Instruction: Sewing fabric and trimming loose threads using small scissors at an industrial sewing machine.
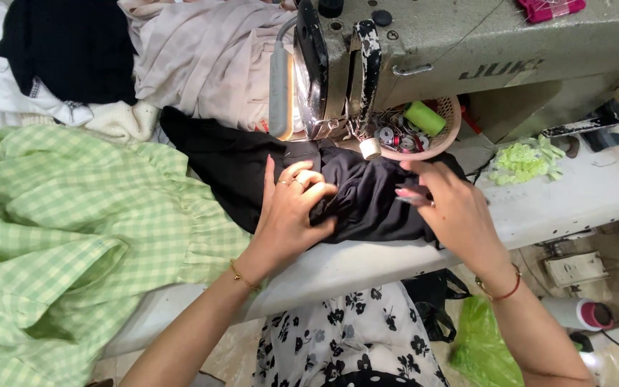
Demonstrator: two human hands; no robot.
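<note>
At the centre of the frame, a black fabric [367, 193] lies bunched on the white bench [539, 208], just below the sewing machine [467, 50]. The left hand [291, 211] presses on its left part, fingers [309, 179] curled and gripping a fold of the cloth. The right hand [453, 208] meets its right edge, fingers bent and pinching the fabric. Filling the left of the frame, a green checked garment [66, 244] spreads over the bench. Pale and dark clothes [195, 57] pile at the upper left. Beside the machine sits a small basket of bobbins [413, 129], with a green plastic bag [481, 344] on the floor at lower right.
</note>
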